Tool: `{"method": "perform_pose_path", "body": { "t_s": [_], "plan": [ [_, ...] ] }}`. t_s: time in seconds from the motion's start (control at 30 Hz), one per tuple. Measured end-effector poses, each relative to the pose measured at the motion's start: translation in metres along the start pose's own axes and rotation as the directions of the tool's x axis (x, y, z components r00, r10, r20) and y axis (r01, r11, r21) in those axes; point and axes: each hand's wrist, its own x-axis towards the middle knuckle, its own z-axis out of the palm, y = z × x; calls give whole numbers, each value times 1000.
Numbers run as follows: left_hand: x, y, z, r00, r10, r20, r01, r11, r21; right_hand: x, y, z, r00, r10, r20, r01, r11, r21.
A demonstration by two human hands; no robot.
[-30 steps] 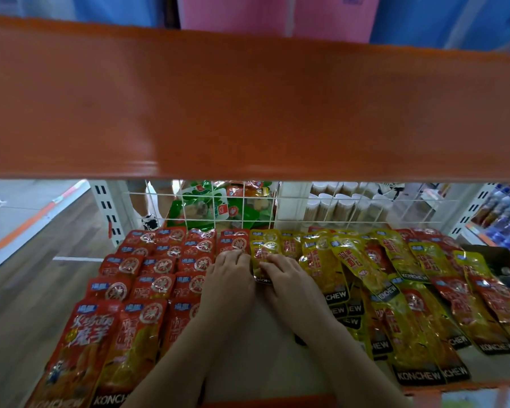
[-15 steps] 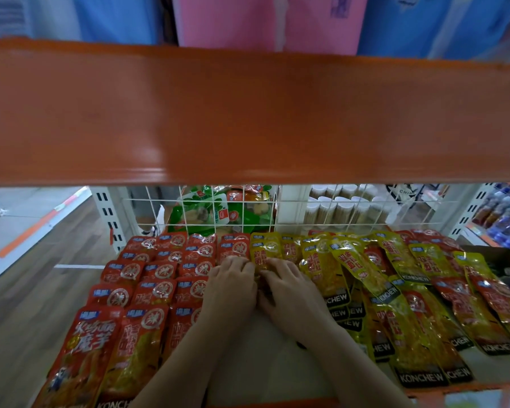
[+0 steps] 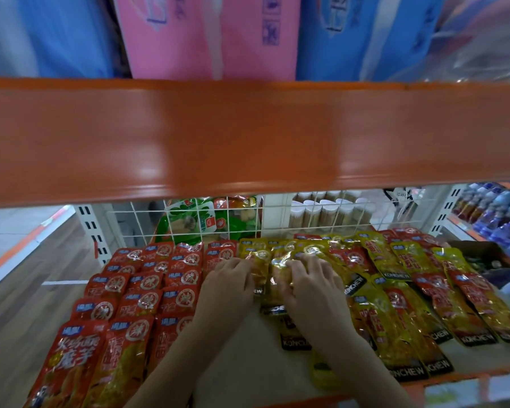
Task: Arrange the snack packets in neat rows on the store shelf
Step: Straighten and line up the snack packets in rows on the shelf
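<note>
While your two hands lie side by side on the shelf board (image 3: 248, 363), both rest on the yellow snack packets (image 3: 262, 262) in the middle of it. Your left hand (image 3: 228, 285) lies palm down, its fingers nearly straight and close together, with the tips on the edge between the red snack packets (image 3: 147, 290) and the yellow ones. Your right hand (image 3: 312, 293) has its fingers spread a little and slightly bent, and they press on a shiny yellow packet; I cannot tell if the thumb is under the packet. The red packets stand in even, overlapping rows on the left side of the board. On the right side, the mixed yellow and red-yellow packets (image 3: 409, 304) lie loose and tilted, some over others, with black KONCHEW bands at their lower ends. Behind the packets there is a white wire grid (image 3: 277, 219), and green bags (image 3: 189, 225) show through it. An orange shelf beam (image 3: 248, 136) crosses above your hands.
</note>
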Motion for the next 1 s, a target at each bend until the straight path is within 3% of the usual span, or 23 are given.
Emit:
{"method": "perform_pose_path", "body": {
  "t_s": [0.1,0.33,0.53,0.73,1.0],
  "plan": [
    [4,16,-2,1000,12,9,-11,995,-102,-7,14,6,998,62,23,-59,991,-124],
    [3,40,21,998,-10,57,21,982,-190,-19,18,18,972,187,-140,-205,971,-121],
    [2,35,39,998,55,21,-45,941,-336,-19,24,18,952,254,-168,-251,967,39],
    [-1,35,46,989,147,11,-136,940,-313,-16,34,15,930,283,-233,-235,948,215],
    [-4,31,51,979,204,20,-193,948,-254,-16,37,16,912,316,-263,-244,931,271]
  ]
}}
